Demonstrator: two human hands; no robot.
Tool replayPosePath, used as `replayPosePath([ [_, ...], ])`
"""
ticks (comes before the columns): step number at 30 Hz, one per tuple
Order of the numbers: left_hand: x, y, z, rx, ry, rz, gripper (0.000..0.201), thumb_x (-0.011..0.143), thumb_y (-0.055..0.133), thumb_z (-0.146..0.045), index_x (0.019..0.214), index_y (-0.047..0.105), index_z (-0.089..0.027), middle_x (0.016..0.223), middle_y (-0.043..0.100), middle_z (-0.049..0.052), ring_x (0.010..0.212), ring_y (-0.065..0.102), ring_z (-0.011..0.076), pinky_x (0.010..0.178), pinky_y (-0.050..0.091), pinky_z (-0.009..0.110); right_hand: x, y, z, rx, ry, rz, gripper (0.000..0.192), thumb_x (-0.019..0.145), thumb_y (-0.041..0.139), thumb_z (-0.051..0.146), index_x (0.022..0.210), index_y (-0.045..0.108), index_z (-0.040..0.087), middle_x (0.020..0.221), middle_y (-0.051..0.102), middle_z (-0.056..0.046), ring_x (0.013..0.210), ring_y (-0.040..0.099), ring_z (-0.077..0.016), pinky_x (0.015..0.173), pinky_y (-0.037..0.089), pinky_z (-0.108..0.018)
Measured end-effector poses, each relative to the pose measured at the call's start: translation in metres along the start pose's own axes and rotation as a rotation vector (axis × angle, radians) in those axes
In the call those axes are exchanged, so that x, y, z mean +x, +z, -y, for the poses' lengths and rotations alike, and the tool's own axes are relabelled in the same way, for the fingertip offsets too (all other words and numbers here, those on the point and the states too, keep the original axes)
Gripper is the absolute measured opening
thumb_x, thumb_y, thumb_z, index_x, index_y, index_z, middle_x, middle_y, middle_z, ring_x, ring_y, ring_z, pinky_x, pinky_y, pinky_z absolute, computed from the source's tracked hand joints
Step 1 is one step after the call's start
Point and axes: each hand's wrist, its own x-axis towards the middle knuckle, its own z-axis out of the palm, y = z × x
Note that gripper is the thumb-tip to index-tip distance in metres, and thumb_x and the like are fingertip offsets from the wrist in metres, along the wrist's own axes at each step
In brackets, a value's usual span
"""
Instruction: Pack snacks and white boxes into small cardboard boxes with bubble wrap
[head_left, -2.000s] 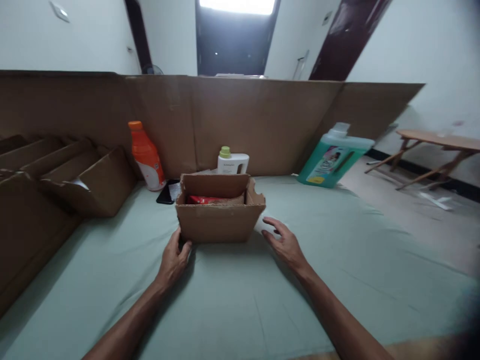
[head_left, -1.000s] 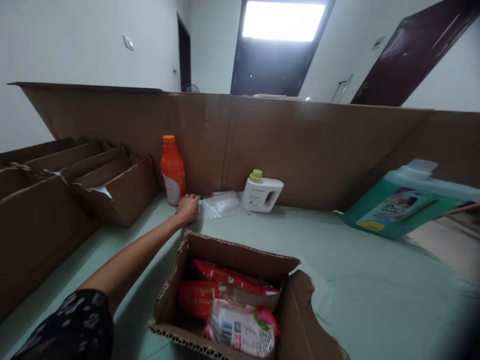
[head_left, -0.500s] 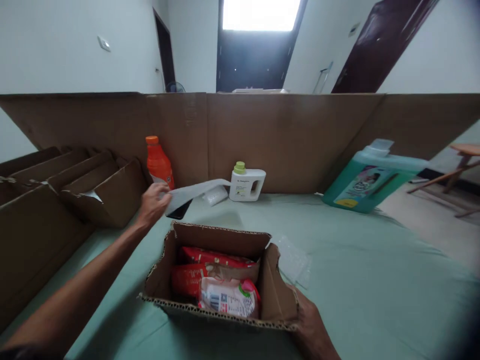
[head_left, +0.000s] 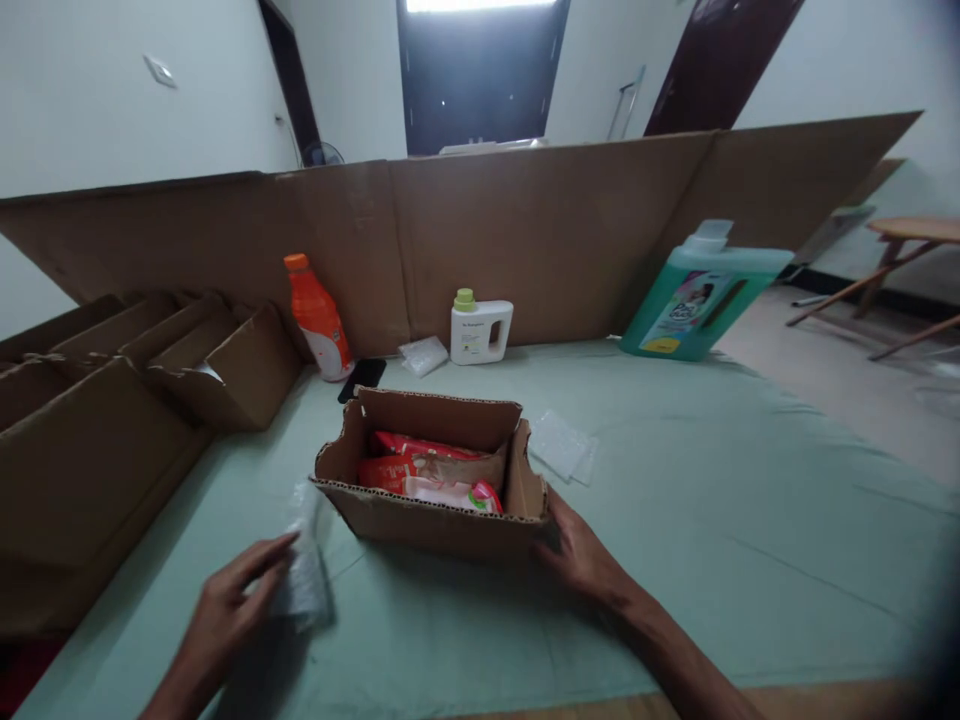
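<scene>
Brown cardboard box [head_left: 431, 500], open top, sits on the pale green surface [head_left: 712, 520] near the middle. Inside it: red packets [head_left: 397, 458] at the far side, a white-and-pink packet [head_left: 450, 493] at the near side, brown paper between them. Right hand [head_left: 581, 555] is pressed against the box's near right corner, fingers on the cardboard; whether it grips or only touches, cannot tell. Left hand [head_left: 225, 610] is near left of the box, fingers closed loosely on a clear bubble-wrap sheet [head_left: 304, 570], blurred, which lies just beside the box's near left corner. Hands well apart, box between them.

A second bubble-wrap piece [head_left: 559, 445] lies flat on the surface just right of the box, far side. Beyond the box: black phone [head_left: 361, 378], small clear bag [head_left: 424, 354], white bottle with green cap [head_left: 480, 328], all near a tall cardboard wall [head_left: 525, 230] that spans the far edge. Orange bottle [head_left: 319, 318] stands upright left of the phone, close to the wall. Green jug [head_left: 697, 292] leans at the far right. Stack of folded cardboard boxes [head_left: 135, 380] along the left side. Wooden table [head_left: 907, 240] on the floor at far right, off the surface.
</scene>
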Motion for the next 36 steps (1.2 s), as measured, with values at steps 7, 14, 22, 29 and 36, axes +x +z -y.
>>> replayPosePath([
  [7, 0.057, 0.066, -0.048, -0.105, 0.031, 0.153, 0.048, 0.073, 0.066, -0.054, 0.102, 0.071, -0.017, 0.103, 0.077, 0.012, 0.094, 0.073, 0.0310, 0.084, 0.060, 0.042, -0.015, 0.012, 0.019, 0.136, 0.089, 0.081, 0.098, 0.080, 0.075, 0.041, 0.161, 0.023, 0.022, 0.157, 0.044, -0.019, 0.141, 0.046, -0.0384, 0.114, 0.040, -0.060],
  [14, 0.107, 0.099, -0.062, -0.051, -0.034, 0.101, 0.038, 0.079, 0.055, -0.050, 0.092, 0.070, -0.018, 0.093, 0.076, 0.011, 0.088, 0.070, 0.0306, 0.081, 0.055, 0.042, 0.066, 0.004, 0.006, 0.246, 0.242, -0.059, 0.067, 0.074, 0.072, 0.030, 0.137, 0.054, 0.017, 0.126, 0.068, -0.015, 0.114, 0.064, -0.0332, 0.094, 0.056, -0.049],
  [22, 0.139, 0.114, -0.074, -0.077, -0.043, 0.070, 0.036, 0.076, 0.056, -0.040, 0.099, 0.073, -0.017, 0.103, 0.076, 0.011, 0.097, 0.070, 0.0287, 0.089, 0.054, 0.041, 0.107, -0.034, -0.005, 0.028, 0.293, -0.233, 0.040, 0.079, 0.056, 0.025, 0.116, 0.067, 0.018, 0.116, 0.072, -0.012, 0.100, 0.066, -0.0263, 0.087, 0.055, -0.042],
  [29, 0.062, 0.049, -0.104, -0.506, -0.182, 0.042, 0.040, 0.071, 0.074, -0.054, 0.088, 0.077, -0.018, 0.100, 0.077, 0.010, 0.101, 0.070, 0.0294, 0.092, 0.055, 0.039, 0.024, -0.033, 0.033, 0.370, 0.510, 0.039, 0.043, 0.085, 0.064, 0.056, 0.102, 0.070, 0.018, 0.097, 0.074, -0.012, 0.086, 0.069, -0.0248, 0.068, 0.053, -0.036],
  [36, -0.026, 0.061, -0.132, -0.871, -0.117, 0.152, 0.045, 0.068, 0.079, -0.066, 0.071, 0.077, -0.022, 0.080, 0.074, 0.008, 0.089, 0.070, 0.0273, 0.084, 0.057, 0.038, 0.012, 0.045, 0.090, 1.311, 0.651, 0.281, 0.071, 0.078, 0.071, 0.067, 0.131, 0.051, 0.024, 0.099, 0.072, -0.007, 0.083, 0.069, -0.0203, 0.067, 0.053, -0.031],
])
